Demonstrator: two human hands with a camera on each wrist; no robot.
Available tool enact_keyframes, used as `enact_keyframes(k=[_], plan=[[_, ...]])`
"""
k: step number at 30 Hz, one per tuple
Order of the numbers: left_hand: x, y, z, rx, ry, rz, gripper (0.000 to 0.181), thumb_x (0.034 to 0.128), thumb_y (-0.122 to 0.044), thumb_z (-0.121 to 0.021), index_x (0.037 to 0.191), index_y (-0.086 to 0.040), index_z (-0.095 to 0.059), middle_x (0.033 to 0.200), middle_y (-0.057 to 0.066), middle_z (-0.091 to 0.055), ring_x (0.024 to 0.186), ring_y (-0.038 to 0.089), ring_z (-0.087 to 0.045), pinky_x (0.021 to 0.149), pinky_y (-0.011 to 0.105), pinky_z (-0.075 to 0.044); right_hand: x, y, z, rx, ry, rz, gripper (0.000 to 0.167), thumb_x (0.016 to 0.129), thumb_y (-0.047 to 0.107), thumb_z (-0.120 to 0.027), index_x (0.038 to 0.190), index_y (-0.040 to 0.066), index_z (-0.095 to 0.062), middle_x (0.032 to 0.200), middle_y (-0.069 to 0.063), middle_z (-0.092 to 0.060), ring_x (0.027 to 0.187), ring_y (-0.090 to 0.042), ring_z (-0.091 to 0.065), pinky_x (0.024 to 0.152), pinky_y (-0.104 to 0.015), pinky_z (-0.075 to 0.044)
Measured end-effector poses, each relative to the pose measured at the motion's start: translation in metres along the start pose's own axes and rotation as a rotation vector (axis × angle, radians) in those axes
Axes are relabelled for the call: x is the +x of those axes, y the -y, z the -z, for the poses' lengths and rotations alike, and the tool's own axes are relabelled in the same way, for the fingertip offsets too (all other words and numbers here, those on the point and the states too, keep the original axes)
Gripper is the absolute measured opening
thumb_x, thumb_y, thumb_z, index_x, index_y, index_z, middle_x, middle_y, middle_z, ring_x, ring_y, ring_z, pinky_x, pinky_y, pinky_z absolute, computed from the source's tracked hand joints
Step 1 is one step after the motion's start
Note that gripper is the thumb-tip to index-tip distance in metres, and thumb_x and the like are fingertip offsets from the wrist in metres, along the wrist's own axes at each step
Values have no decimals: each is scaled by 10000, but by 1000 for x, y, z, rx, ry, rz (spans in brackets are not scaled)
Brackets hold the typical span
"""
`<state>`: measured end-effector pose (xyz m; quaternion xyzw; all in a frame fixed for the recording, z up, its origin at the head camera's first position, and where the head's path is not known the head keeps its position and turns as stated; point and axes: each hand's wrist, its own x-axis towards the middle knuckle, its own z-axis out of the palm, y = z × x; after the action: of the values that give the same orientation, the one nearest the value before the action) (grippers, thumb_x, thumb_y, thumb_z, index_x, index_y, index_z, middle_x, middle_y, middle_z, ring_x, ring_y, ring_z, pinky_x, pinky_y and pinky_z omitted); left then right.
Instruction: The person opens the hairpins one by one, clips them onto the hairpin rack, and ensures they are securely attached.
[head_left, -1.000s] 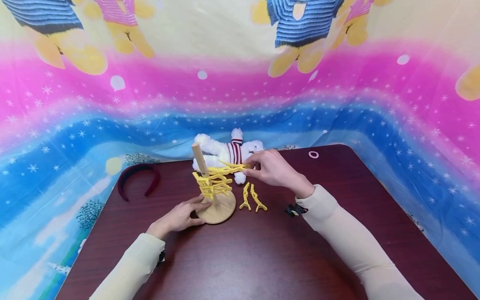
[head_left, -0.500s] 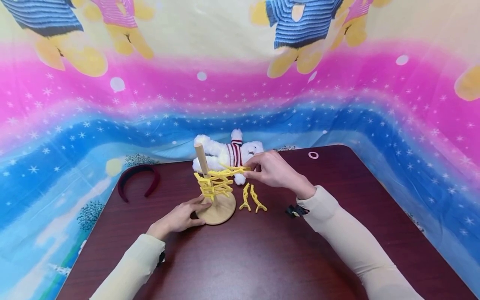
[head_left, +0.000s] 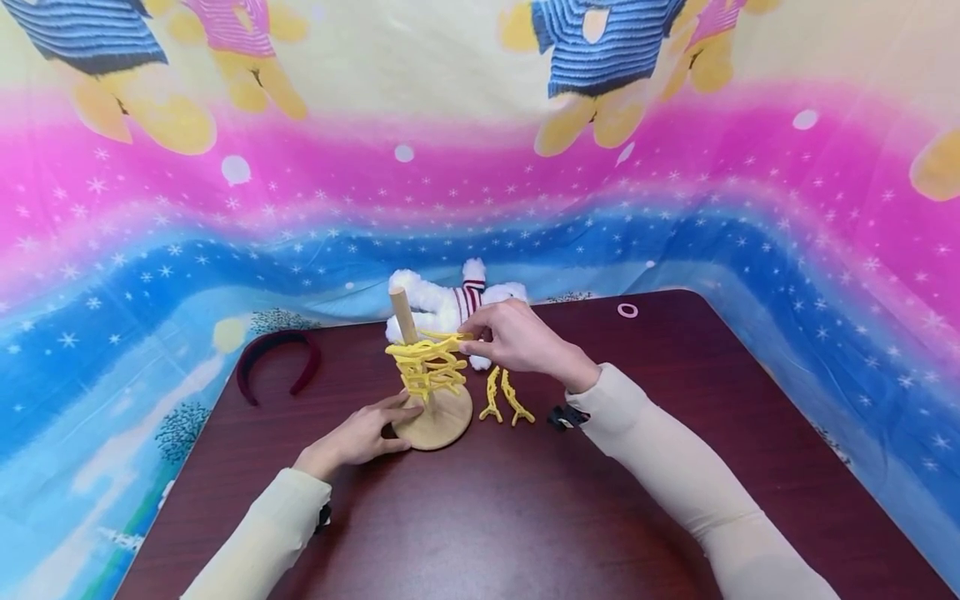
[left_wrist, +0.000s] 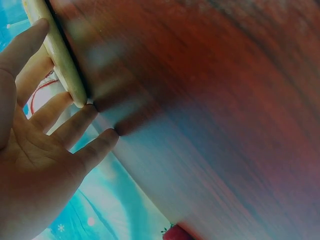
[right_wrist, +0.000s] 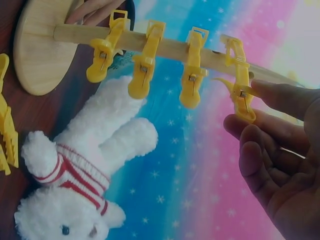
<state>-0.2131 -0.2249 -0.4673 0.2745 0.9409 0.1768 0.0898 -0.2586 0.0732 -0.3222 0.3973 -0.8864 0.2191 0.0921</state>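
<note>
A wooden stand has a round base [head_left: 446, 423] and an upright post [head_left: 402, 315]. My left hand [head_left: 362, 430] touches the left side of the base, its fingers fairly straight and spread in the left wrist view. Three yellow hair clips [right_wrist: 194, 67] sit one above another on the post. My right hand [head_left: 517, 335] pinches a further yellow hair clip [right_wrist: 242, 95] between thumb and fingers at its spring end. That clip lies across the post above the others; whether its jaws bite the wood I cannot tell. Two loose yellow clips [head_left: 517, 398] lie right of the base.
Behind the stand a white plush bear [head_left: 423, 298] in a striped sweater lies on its back. A dark red headband [head_left: 279, 337] is at the left, a pale pink hair tie [head_left: 627, 305] at the far right. The dark brown table [head_left: 510, 525] ends at a patterned cloth backdrop.
My right hand has moved left toward the post, bringing the pinched hair clip from beside it to across it. The left hand stays at the base.
</note>
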Motion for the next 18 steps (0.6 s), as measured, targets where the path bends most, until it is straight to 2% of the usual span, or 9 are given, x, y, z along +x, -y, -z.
enact_keyframes(k=[8,18], plan=[[0,-1,1,0,0,-5,569,915,-316,-726,1446,-208,-552,1579,196,-387,1372,395,-488,1056,535,-455,11,7,-8,26,16,-2,189,918,308,-730,1043,181,-793,994,37,-773,730,-50,-629,708,-275,-500],[-1,-2,2,-5,9,6,567,918,-312,-722,1448,-204,-550,1586,197,-374,1381,405,-473,1059,545,-449,14,8,-12,4,20,-17,209,926,305,-720,1066,165,-788,1034,14,-773,824,-104,-678,779,-318,-528]])
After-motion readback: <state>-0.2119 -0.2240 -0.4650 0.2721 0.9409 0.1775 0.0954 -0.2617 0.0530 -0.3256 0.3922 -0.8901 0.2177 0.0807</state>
